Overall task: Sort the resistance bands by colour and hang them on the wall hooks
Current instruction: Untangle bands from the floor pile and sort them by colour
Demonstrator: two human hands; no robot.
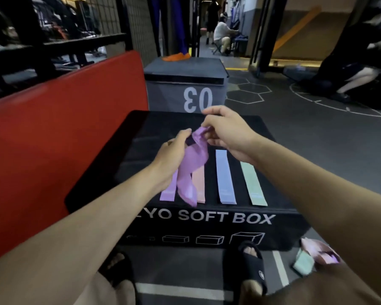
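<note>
Both hands (198, 142) w/ purple band (193, 164) (pinched btwn fingertips) above box (251, 128)

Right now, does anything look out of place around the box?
Yes. A few bands, pink and mint green, lie crumpled on the floor by the right foot, away from the flat rows on the black box. Both hands hold a twisted purple band.

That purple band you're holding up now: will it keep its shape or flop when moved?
Likely floppy: the purple band twists and droops below both hands, left hand and right hand. Probably light, since fingertip pinches carry it. It should lie flat like the blue band.
</note>
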